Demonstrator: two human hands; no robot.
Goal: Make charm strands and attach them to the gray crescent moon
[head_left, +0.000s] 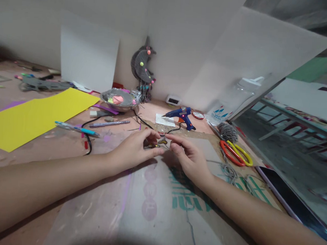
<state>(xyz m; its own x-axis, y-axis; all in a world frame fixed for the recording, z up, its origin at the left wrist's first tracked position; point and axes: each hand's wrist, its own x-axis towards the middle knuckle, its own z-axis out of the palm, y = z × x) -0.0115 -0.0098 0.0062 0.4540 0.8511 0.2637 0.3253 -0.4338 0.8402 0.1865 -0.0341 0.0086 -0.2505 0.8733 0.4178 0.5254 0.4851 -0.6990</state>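
Observation:
Both my hands meet over a flattened cardboard sheet [176,205] with green print. My left hand [137,149] has its fingers curled and pinched round a small dark and yellowish craft piece [160,142]. My right hand [187,155] pinches the same small piece from the right, thumb and forefinger pressed together. The piece is too small and too covered to make out clearly. A grey string [226,167] trails from the hands toward the right.
A blue glue gun [182,116] stands just behind the hands, its black cord running left. Red and yellow scissors [236,153] and a grey yarn ball [227,132] lie right. Yellow paper [32,116], pens [77,128], a foil bowl [120,99], a moon decoration [144,66], a tablet [292,200].

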